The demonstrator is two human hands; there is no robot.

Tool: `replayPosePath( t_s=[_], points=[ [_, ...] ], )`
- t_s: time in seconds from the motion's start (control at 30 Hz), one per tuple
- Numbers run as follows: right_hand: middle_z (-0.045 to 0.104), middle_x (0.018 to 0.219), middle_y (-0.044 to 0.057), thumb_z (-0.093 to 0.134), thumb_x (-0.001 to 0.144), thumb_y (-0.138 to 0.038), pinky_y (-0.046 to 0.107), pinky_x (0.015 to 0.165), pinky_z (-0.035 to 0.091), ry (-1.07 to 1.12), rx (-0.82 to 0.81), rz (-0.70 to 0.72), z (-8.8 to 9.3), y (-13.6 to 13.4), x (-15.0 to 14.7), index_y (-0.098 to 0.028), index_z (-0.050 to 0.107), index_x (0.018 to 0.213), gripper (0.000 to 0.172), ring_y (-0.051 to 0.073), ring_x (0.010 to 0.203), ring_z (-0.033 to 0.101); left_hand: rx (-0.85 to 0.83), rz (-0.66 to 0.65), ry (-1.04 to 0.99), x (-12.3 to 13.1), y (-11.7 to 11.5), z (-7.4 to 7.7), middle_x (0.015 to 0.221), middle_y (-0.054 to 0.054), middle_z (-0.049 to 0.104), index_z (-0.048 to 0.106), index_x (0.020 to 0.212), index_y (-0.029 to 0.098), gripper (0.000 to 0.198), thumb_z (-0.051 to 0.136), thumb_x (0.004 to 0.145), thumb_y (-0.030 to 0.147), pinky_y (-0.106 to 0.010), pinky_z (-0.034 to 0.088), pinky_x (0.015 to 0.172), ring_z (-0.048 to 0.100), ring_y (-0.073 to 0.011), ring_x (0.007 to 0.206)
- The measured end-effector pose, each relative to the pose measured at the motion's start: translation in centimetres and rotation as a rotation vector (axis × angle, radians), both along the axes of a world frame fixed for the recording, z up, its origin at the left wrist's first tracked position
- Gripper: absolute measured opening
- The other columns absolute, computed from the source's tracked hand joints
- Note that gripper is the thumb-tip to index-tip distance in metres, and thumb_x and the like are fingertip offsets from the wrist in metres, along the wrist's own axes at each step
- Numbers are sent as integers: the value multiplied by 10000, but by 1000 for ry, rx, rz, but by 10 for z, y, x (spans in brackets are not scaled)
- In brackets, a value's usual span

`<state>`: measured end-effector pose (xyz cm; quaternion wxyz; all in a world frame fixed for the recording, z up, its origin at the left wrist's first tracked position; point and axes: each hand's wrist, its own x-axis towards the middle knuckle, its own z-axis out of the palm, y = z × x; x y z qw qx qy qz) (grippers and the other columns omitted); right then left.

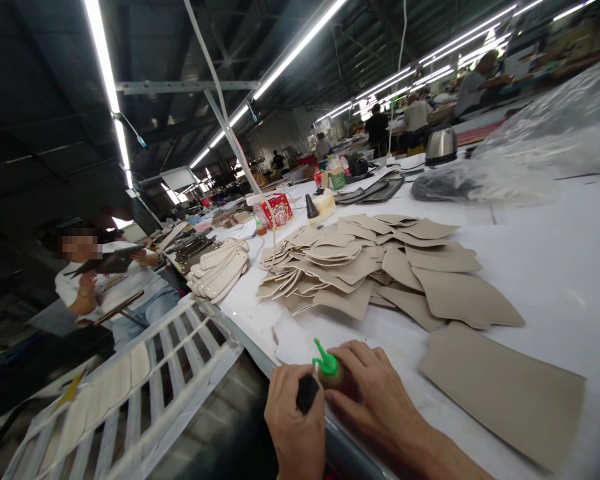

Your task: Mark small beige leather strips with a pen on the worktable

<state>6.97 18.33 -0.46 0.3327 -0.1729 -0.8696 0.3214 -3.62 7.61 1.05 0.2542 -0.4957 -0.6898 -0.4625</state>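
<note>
White worktable [555, 267] beneath; my right hand [375, 393] wraps the glue bottle [330, 373], upright, green nozzle [323, 357] tilting up-left; my left hand [295, 427] pinches a black cap [307, 393]; beige leather pieces [360, 267] lie beyond.

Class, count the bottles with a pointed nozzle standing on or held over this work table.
2: a green-nozzled bottle held between both hands at the near edge, and a black-nozzled bottle standing beside the red box. Others may be hidden.

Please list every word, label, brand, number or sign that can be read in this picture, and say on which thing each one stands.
No text can be read.
Red patterned box: its print is too blurred to read.
Green carton further back: too small to read.
Bottle with green nozzle, held by the left hand and right hand: no label shows.
</note>
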Motion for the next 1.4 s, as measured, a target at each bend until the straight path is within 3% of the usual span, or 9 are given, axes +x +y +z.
replayPosePath(
  t_s=[0.07,0.23,0.33,0.43,0.57,0.7,1.07,1.4],
  points=[
    [615,1035,55,738,755,-123,402,812,356,-3,1,-5,-1,0,0,-208,603,1067,350,254,925,521,-29,-7,-246,1,-3,0,730,-5,649,676,773,196,62,635,813,216,-249,490,674,608,-160,691],
    [608,1068,50,736,753,-118,404,818,360,-5,14,-6,-4,0,-1,-224,595,1097,386,252,933,518,-79,-49,-985,3,-6,0,657,2,641,706,758,148,255,730,743,402,-224,476,621,581,-152,632],
    [607,1079,51,730,783,-136,403,814,364,-8,33,2,-6,1,-2,-224,585,1108,367,252,945,525,-25,-150,-1212,5,-2,-1,720,-26,676,726,831,122,349,763,712,448,-240,495,664,602,-169,687],
    [602,1091,60,732,802,-149,410,820,365,-14,55,11,-8,2,-2,-215,569,1134,376,255,962,531,8,-101,-1177,8,3,0,714,-39,681,732,820,119,373,764,695,469,-256,504,665,614,-192,702],
    [596,1103,68,728,822,-149,417,830,367,-25,72,16,-11,1,-3,-214,556,1156,382,259,983,533,-11,76,-896,14,6,4,656,-32,664,726,731,152,321,702,721,472,-267,501,651,610,-200,656],
    [599,1096,73,722,824,-144,413,817,378,-36,74,14,-11,0,-4,-216,550,1169,392,262,973,540,-54,143,-724,15,8,3,683,-44,677,720,732,179,316,641,762,483,-292,499,678,603,-199,632],
    [604,1014,55,690,826,-122,400,776,379,-21,74,16,-8,0,-5,-223,569,1075,295,259,918,547,-51,165,-659,16,16,-2,717,-41,661,656,717,198,223,596,767,407,-310,485,707,616,-211,685],
    [599,1050,53,709,803,-145,409,793,381,-36,45,-11,-11,-1,-4,-240,572,1093,334,263,931,547,10,34,-928,15,7,6,644,3,625,686,730,163,280,682,729,443,-235,471,623,577,-167,635]
  ],
)
